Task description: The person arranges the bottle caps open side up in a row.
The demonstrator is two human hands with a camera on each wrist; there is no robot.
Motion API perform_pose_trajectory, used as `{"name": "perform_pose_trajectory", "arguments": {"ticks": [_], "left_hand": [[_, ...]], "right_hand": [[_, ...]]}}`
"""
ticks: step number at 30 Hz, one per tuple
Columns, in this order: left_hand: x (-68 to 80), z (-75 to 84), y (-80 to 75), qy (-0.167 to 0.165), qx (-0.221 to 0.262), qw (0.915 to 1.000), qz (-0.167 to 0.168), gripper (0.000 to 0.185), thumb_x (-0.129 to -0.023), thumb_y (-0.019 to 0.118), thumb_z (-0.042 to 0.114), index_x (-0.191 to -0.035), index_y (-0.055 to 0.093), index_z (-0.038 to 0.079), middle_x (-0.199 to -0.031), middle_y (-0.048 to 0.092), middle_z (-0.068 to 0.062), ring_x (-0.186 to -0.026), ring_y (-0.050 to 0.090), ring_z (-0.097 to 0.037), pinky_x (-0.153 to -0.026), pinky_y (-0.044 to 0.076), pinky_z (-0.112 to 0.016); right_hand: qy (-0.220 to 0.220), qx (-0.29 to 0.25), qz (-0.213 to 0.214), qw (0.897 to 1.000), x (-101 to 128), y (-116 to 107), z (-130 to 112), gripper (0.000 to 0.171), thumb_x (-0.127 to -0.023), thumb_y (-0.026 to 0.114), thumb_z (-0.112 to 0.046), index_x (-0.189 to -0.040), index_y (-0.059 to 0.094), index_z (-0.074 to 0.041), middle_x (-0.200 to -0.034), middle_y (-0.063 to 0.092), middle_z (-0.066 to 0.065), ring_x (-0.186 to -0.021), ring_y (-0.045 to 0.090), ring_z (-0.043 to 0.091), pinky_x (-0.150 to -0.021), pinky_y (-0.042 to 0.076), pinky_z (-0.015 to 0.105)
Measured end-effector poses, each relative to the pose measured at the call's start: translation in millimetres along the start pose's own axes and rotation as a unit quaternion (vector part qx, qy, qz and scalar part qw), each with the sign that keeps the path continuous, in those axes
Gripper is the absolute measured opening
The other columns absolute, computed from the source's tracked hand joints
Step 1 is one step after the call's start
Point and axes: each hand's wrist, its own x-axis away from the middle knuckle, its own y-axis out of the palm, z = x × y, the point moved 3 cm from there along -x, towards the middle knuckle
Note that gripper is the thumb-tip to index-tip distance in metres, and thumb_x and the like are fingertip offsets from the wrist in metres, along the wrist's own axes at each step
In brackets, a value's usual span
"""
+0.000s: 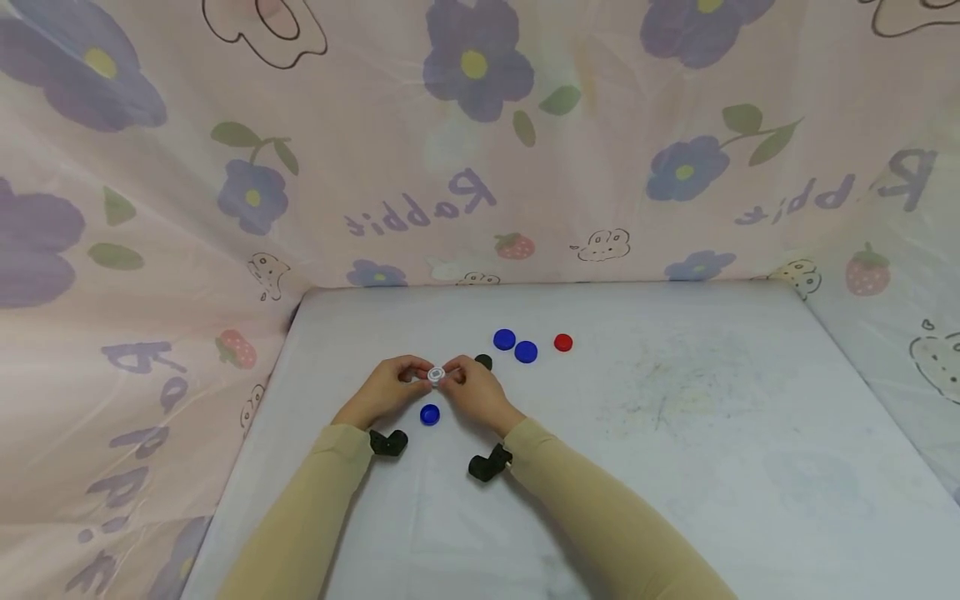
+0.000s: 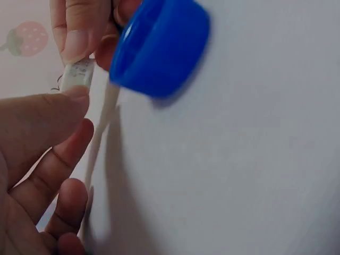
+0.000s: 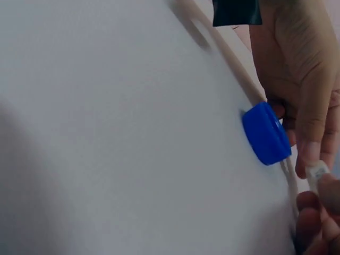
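Both hands meet over the table around a small white round cap (image 1: 436, 375), its top marked with grey rings. My left hand (image 1: 386, 390) pinches one side of it between thumb and fingers, while my right hand (image 1: 478, 396) pinches the opposite side. Seen from the left wrist, the side of the white cap (image 2: 77, 74) carries small dark print. A blue bottle cap (image 1: 430, 414) lies on the table just below the hands, open side up. Close behind the right hand, a dark round cap (image 1: 484, 362) is partly hidden.
Two blue caps (image 1: 527, 352) lie side by side beyond the right hand, with a red cap (image 1: 563, 342) to their right. The white table (image 1: 750, 483) is bordered at the back and sides by a flowered curtain (image 1: 585, 183). Black wrist cameras (image 1: 490, 463) sit on both wrists.
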Motion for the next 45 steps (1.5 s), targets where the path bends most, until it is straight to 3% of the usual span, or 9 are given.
{"name": "perform_pose_trajectory", "arguments": {"ticks": [7, 12, 17, 22, 31, 45], "left_hand": [[7.4, 10.3, 4.2, -0.002, 0.033, 0.9992, 0.024, 0.030, -0.086, 0.076, 0.026, -0.113, 0.069, 0.015, -0.098, 0.066, -0.002, -0.089, 0.060, -0.019, -0.076, 0.049, -0.034], [13.7, 22.4, 6.4, 0.013, 0.026, 0.9991, 0.032, 0.028, -0.086, 0.075, 0.029, -0.111, 0.070, 0.019, -0.099, 0.065, -0.001, -0.090, 0.057, -0.021, -0.070, 0.049, -0.035], [15.5, 31.7, 11.3, 0.042, 0.004, 0.9987, 0.027, 0.026, -0.088, 0.073, 0.028, -0.112, 0.070, 0.019, -0.097, 0.066, 0.004, -0.091, 0.058, -0.019, -0.077, 0.047, -0.036], [14.4, 38.5, 17.4, 0.050, 0.013, 0.9986, 0.012, 0.025, -0.089, 0.072, 0.025, -0.112, 0.069, 0.016, -0.099, 0.069, 0.006, -0.090, 0.062, -0.014, -0.083, 0.047, -0.036], [14.9, 45.0, 25.2, 0.044, 0.024, 0.9988, -0.005, 0.029, -0.089, 0.072, 0.025, -0.114, 0.068, 0.011, -0.099, 0.069, 0.005, -0.092, 0.062, -0.014, -0.084, 0.047, -0.036], [17.1, 42.0, 24.4, 0.044, 0.021, 0.9988, -0.006, 0.024, -0.089, 0.072, 0.026, -0.111, 0.068, 0.017, -0.097, 0.068, 0.005, -0.090, 0.061, -0.015, -0.082, 0.048, -0.036]], "right_hand": [[-0.029, -0.063, -0.007, 0.998, 8.8, -7.7, 1.7, 0.020, -0.096, 0.062, -0.024, -0.113, 0.061, -0.013, -0.088, 0.065, -0.004, -0.074, 0.057, 0.011, -0.065, 0.046, 0.027], [-0.038, -0.078, -0.010, 0.996, 18.9, -16.9, 0.2, 0.021, -0.096, 0.062, -0.026, -0.113, 0.060, -0.014, -0.088, 0.066, -0.005, -0.071, 0.057, 0.010, -0.062, 0.046, 0.025], [-0.049, -0.088, -0.011, 0.995, 29.4, -27.0, -3.7, 0.021, -0.097, 0.062, -0.024, -0.114, 0.059, -0.011, -0.091, 0.067, 0.004, -0.071, 0.059, 0.014, -0.060, 0.048, 0.025], [-0.054, -0.099, -0.015, 0.994, 37.2, -34.4, -3.8, 0.023, -0.097, 0.061, -0.022, -0.116, 0.058, -0.009, -0.097, 0.067, 0.010, -0.078, 0.062, 0.024, -0.060, 0.048, 0.025], [-0.050, -0.095, -0.014, 0.994, 42.4, -37.7, 4.7, 0.022, -0.097, 0.061, -0.021, -0.116, 0.058, -0.010, -0.095, 0.067, 0.010, -0.074, 0.059, 0.018, -0.060, 0.047, 0.024], [-0.064, -0.091, -0.012, 0.994, 42.6, -34.7, 6.8, 0.019, -0.097, 0.061, -0.019, -0.114, 0.059, -0.013, -0.094, 0.066, 0.009, -0.069, 0.055, 0.013, -0.057, 0.046, 0.024]]}}
